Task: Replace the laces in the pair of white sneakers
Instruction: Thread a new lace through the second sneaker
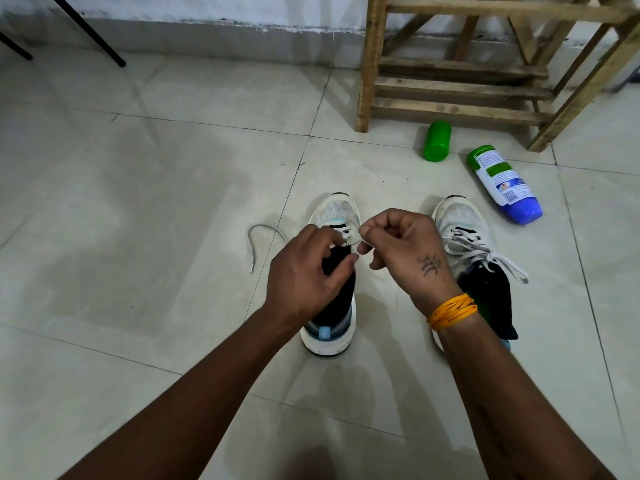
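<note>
A: Over the left sneaker (334,271), both hands are busy at the eyelets. The right hand (403,252) is curled tight, thumb and forefinger pinching a thin pale lace (360,239) just above the tongue.

B: And the left hand (304,275)? Its fingers are bent down over the black tongue, fingertips on the lace by the lowest eyelets, pinching there, it looks like.

A: Soft white mesh toe on that shoe, chunky white sole, a pale blue tab at the heel. The loose lace end (256,244) curls out on the floor to the left, flat and greyish, with a stiff tip.

B: The right sneaker (464,230) stands just beside it, same mesh, flat laces (485,252) slack and splayed over its side, a dark fabric bundle stuffed in the opening.

A: Orange thread band (452,311) wound round the right wrist. Everything sits on glossy pale floor tiles (138,202).

B: Further out, a blue plastic bottle (504,183) with a green cap lies on its side, a green cylinder (437,141) near it, and a rough wooden rack (450,64) by the wall.
</note>
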